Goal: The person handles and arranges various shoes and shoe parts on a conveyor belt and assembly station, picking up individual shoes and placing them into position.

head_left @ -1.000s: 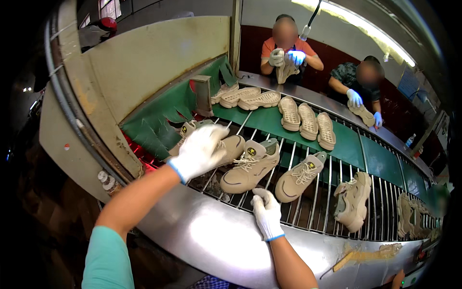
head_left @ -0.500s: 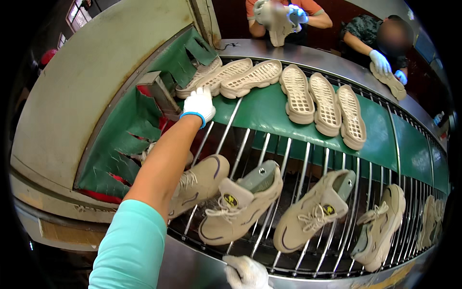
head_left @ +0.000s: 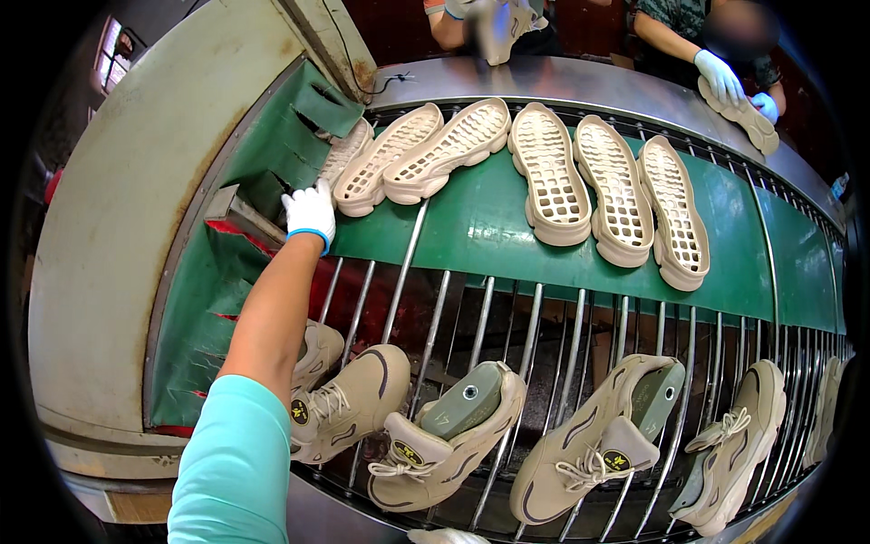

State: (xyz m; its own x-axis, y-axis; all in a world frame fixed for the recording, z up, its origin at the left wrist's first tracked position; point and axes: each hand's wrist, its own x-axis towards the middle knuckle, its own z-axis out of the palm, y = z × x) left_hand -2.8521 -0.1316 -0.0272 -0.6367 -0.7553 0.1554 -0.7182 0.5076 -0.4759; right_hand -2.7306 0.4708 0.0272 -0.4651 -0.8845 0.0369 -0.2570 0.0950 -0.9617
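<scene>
My left hand (head_left: 310,218), in a white glove with a blue cuff, reaches to the torn green flaps at the far left. Its fingers look slightly apart, and no object shows in them. Just beside it lie beige shoe soles (head_left: 388,158), the leftmost sole (head_left: 348,150) partly under a flap. Whether the fingertips touch that sole is hard to make out. Only a sliver of my white-gloved right hand (head_left: 448,537) shows at the bottom edge, below a beige shoe (head_left: 453,444) with a grey-green shoe last in it; its fingers are hidden.
Several soles rest on a green belt (head_left: 480,245). Nearer me, laced beige shoes (head_left: 589,435) lie on metal conveyor rods (head_left: 412,258). A pale machine housing (head_left: 118,299) stands at left. Across the metal ledge (head_left: 562,82), two people with gloved hands handle shoe parts.
The view has shifted, and the shoes and soles sit elsewhere in the picture. My left hand has moved from over the soles' heel ends toward the flaps. My right hand has dropped mostly out of sight.
</scene>
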